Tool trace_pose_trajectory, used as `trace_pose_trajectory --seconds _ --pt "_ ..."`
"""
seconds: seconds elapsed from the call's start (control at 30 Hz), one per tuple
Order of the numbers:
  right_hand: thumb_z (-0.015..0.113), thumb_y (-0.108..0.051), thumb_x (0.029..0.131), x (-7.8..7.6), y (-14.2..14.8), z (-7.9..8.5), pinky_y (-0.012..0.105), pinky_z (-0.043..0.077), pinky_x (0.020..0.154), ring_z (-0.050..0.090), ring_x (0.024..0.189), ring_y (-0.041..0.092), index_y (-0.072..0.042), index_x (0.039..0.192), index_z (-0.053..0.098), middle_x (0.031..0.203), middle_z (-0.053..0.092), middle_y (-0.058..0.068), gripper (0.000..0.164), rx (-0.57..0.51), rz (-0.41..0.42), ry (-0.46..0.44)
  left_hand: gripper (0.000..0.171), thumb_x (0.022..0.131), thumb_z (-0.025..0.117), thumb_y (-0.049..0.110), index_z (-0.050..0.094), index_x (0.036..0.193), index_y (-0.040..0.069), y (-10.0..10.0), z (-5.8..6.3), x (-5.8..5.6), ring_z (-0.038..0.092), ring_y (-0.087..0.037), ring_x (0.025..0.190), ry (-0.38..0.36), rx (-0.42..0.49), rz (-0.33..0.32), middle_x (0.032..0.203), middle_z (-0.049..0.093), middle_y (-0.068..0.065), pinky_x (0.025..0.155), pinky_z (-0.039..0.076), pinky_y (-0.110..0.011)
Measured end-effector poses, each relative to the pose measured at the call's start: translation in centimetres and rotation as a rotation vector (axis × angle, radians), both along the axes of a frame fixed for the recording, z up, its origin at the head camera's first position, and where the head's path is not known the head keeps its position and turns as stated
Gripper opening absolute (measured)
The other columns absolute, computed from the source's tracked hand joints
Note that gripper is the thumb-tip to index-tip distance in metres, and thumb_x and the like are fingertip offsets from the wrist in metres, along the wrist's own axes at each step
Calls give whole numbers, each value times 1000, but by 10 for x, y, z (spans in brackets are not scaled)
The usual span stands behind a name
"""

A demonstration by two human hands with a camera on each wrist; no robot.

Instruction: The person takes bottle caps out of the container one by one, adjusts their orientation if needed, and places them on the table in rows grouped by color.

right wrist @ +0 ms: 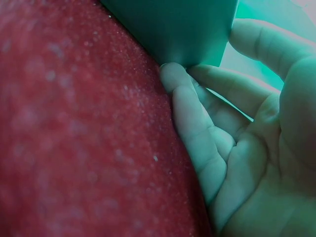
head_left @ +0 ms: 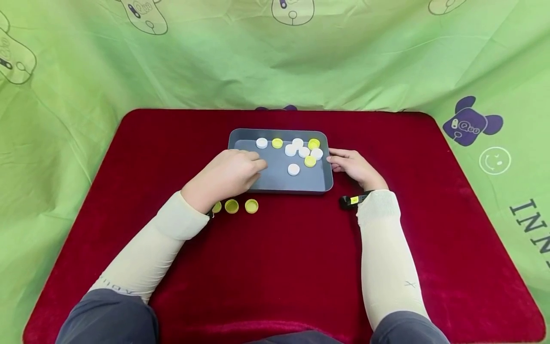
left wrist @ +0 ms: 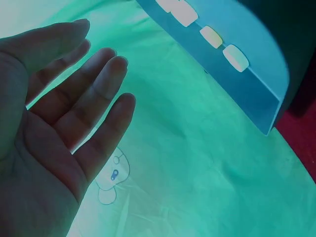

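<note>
A grey rectangular tray (head_left: 279, 184) lies on the red cloth with several white bottle caps (head_left: 293, 169) and yellow bottle caps (head_left: 310, 161) in it, mostly toward its right half. Over the tray's left end is my left hand (head_left: 234, 172); in the left wrist view its fingers (left wrist: 106, 81) are spread and loosely bent, with nothing between them. My right hand (head_left: 354, 166) holds the tray's right end, thumb and fingers against the wall. Three yellow caps (head_left: 251, 206) lie in a row on the cloth before the tray, the leftmost partly hidden by my left wrist.
The red cloth (head_left: 283, 267) covers the table, whose back edge meets a hanging green printed curtain (head_left: 343, 62). A black wrist device (head_left: 350, 201) sits at my right cuff, low over the cloth.
</note>
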State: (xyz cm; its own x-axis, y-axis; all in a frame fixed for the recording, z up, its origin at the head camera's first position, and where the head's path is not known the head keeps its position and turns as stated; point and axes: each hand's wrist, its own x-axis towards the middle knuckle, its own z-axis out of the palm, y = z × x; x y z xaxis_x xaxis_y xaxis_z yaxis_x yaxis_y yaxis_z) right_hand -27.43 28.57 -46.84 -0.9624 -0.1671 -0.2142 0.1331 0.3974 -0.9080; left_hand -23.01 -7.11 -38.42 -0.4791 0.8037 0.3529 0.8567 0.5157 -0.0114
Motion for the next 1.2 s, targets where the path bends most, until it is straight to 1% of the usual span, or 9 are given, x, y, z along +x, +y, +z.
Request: trace_pose_trajectory --seconds 0.13,0.33,0.5,0.63,0.77,0.9,1.0,1.2 --pt "61 -21 97 1 1 1 27 52 82 66 90 14 -5 143 48 122 63 16 50 -2 8 -2 23 82 59 -2 48 68 12 4 3 -7 39 -17 52 0 2 -15 62 41 1 48 34 -30" --pt "60 -20 97 2 -1 0 27 52 83 67 89 15 -6 142 50 120 64 15 49 10 8 11 19 82 63 -1 52 71 11 7 6 -17 42 -17 55 -30 -17 10 65 44 -1 49 38 -32" --pt "60 -22 97 2 -2 -1 28 51 84 67 90 15 -6 142 50 120 64 14 49 9 10 9 8 84 62 2 65 85 10 11 7 -28 49 -17 60 -86 -61 40 74 54 -1 52 43 -33" --pt "61 -24 97 2 1 -1 29 51 86 67 90 15 -7 142 50 120 65 14 50 17 11 11 17 87 63 5 70 100 11 18 7 -40 57 -17 72 -135 -99 62 84 62 -1 60 49 -36" --pt "60 -23 97 3 3 -1 27 50 85 67 89 15 -7 143 50 118 66 12 50 21 12 15 25 88 65 8 70 112 12 23 6 -51 62 -17 89 -175 -126 81 100 67 -3 71 52 -38" --pt "60 -22 97 3 3 1 25 50 83 66 88 15 -4 143 48 115 66 10 51 12 14 14 30 90 65 11 68 119 11 25 4 -58 62 -19 99 -212 -133 105 113 66 -5 76 53 -39" --pt "61 -22 96 4 2 1 25 51 83 66 89 14 -3 143 48 115 67 9 52 5 11 7 33 91 65 12 67 124 10 26 2 -62 62 -20 104 -240 -128 115 119 65 -5 80 52 -39" --pt "60 -22 97 3 0 1 27 51 85 66 90 13 -5 143 48 119 65 12 50 14 13 10 35 91 63 10 66 126 9 27 1 -67 60 -20 109 -266 -107 112 122 64 -5 85 51 -40"
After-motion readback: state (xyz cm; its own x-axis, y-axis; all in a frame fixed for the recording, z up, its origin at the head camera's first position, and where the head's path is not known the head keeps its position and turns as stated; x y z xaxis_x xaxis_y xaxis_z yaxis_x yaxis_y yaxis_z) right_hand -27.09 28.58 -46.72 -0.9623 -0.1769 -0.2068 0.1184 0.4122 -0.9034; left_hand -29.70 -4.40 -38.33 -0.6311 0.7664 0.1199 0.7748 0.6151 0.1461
